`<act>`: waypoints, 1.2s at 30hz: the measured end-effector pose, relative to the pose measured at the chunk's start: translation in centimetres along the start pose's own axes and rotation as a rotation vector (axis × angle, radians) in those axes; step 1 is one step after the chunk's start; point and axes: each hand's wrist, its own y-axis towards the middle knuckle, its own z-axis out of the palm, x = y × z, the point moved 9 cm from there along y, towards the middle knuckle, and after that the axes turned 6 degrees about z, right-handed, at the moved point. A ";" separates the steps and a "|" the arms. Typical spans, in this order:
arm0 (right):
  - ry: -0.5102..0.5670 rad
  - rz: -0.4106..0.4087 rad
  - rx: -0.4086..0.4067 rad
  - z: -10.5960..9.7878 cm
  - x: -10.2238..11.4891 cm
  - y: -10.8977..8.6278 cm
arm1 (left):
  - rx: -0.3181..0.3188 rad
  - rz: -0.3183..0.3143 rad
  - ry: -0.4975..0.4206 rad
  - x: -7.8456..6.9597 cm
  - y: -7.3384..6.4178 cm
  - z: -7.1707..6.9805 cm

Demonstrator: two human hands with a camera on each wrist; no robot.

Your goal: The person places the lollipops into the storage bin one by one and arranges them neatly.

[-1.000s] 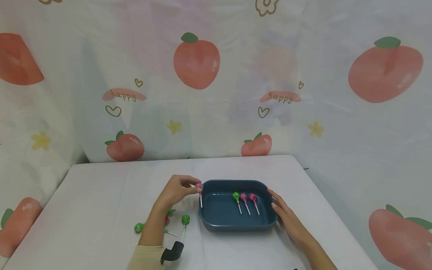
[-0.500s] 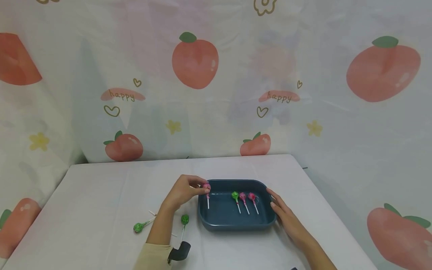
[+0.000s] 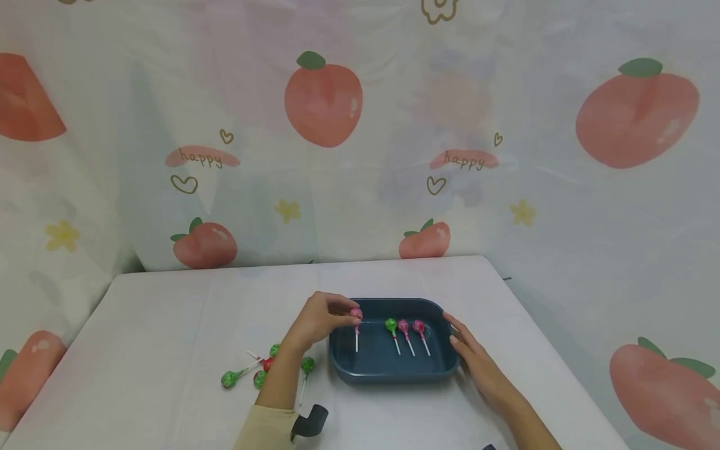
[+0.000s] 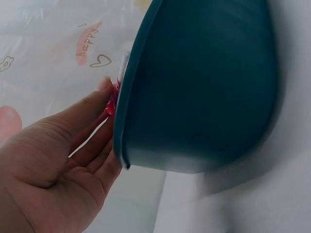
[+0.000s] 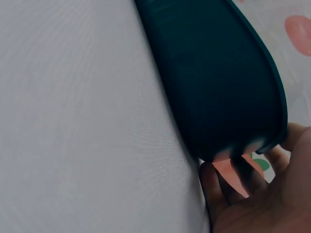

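My left hand (image 3: 322, 320) pinches a pink-wrapped lollipop (image 3: 357, 314) by its head, with the white stick pointing down over the left part of a dark blue tray (image 3: 394, 377). In the left wrist view, the thumb and fingers hold that candy at the tray's rim, and the wall hides part of it. Inside the tray's right half lie a green lollipop (image 3: 391, 325), a pink lollipop (image 3: 403, 325) and a darker pink lollipop (image 3: 419, 326), side by side. The right hand (image 3: 478, 362) rests against the tray's right end, its fingertips touching the outer wall in the right wrist view.
Left of the tray, a green lollipop (image 3: 229, 379), a red lollipop (image 3: 268, 364) and other green ones lie on the white tablecloth (image 3: 180, 337), partly behind the left forearm. Another green lollipop (image 3: 307, 365) lies nearer the tray. A peach-print curtain (image 3: 360, 187) stands behind the table.
The left hand has moved right with the pink lollipop, from the tray's left rim to over its inside. More loose lollipops show beside the forearm. The right hand has stayed at the tray.
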 end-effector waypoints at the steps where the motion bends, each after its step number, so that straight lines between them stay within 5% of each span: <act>1: 0.000 -0.001 -0.001 0.0 0.0 0.0 | 0.005 0.003 0.000 -0.1 0.0 0.2; 18: -0.025 0.006 -0.008 0.0 0.1 -0.1 | -0.043 0.050 0.139 -0.9 1.4 2.7; 28: -0.022 0.019 -0.019 -0.3 0.2 -0.2 | -0.098 -0.025 0.233 -0.8 2.4 3.8; 36: 0.001 0.014 -0.013 0.1 0.5 -0.2 | -0.077 -0.077 0.239 0.5 3.0 5.2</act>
